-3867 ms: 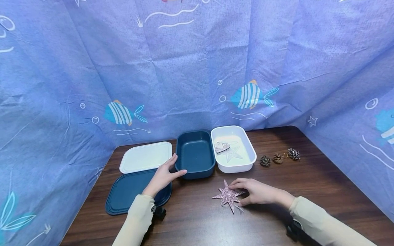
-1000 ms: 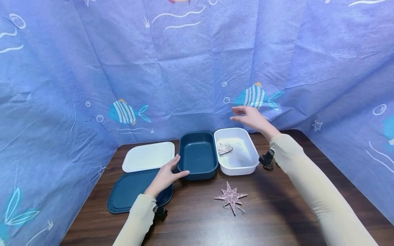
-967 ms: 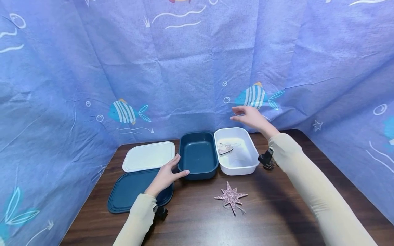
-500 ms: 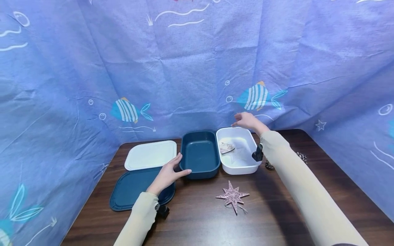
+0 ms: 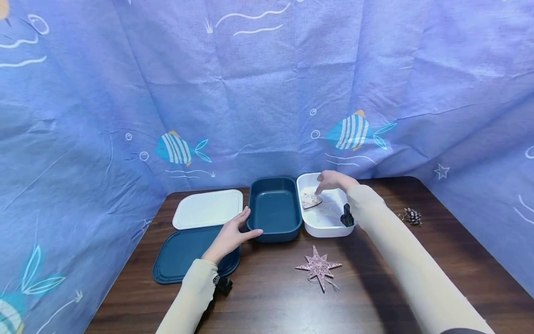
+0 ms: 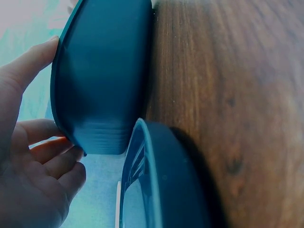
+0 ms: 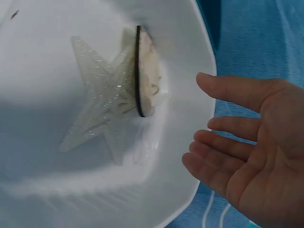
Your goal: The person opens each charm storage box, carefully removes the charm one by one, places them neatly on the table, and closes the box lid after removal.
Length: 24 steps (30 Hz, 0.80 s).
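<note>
My right hand reaches over the white box, relaxed and holding nothing. In the right wrist view, its fingertips overlap the box rim, pointing toward a clear, glittery star ornament on the floor inside. A flat, pale patterned ornament with a dark edge leans on the box wall, covering part of that star. My left hand touches the rim of the dark blue box at its near left corner, thumb and fingers spread. That box has nothing in it. A pink glitter star lies on the table in front.
A white lid and a dark blue lid lie at the left of the table. One pine cone shows at the right, beyond my right sleeve. A blue fish-print curtain hangs behind the table.
Nearly four seconds ago my right hand was at the pink star; it left it, rose above the white box, then lowered toward the box's inside. My left hand has stayed at the dark blue box.
</note>
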{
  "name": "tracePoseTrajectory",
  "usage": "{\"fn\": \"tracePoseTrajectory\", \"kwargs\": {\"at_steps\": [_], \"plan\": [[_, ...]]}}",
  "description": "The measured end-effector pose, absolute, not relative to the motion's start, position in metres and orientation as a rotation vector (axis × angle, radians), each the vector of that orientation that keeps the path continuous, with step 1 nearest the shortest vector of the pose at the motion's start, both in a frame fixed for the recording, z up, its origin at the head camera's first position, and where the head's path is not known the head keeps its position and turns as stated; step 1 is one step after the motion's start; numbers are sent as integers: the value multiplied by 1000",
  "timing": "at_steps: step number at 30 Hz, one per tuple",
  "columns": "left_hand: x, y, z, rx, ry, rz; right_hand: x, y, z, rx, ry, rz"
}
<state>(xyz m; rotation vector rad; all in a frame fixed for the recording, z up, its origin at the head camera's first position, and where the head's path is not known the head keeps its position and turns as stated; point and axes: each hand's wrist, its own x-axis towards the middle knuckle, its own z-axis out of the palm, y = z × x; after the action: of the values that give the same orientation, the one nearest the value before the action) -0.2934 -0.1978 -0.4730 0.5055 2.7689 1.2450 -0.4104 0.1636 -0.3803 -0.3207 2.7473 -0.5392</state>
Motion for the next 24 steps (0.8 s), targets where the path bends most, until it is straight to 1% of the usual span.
{"fn": "tracePoseTrajectory", "kwargs": {"at_steps": [10,20,24], "plan": [[-293,-198,-474,497,2777,1240,-418,157,-393,-338,2640,-480],[-293,-198,-474,525,2784,1230,-415,151,-399,-218,2480,-399],[-293,-197,-474,526,2786,1228,-413,148,-401,-214,2446,-382]]}}
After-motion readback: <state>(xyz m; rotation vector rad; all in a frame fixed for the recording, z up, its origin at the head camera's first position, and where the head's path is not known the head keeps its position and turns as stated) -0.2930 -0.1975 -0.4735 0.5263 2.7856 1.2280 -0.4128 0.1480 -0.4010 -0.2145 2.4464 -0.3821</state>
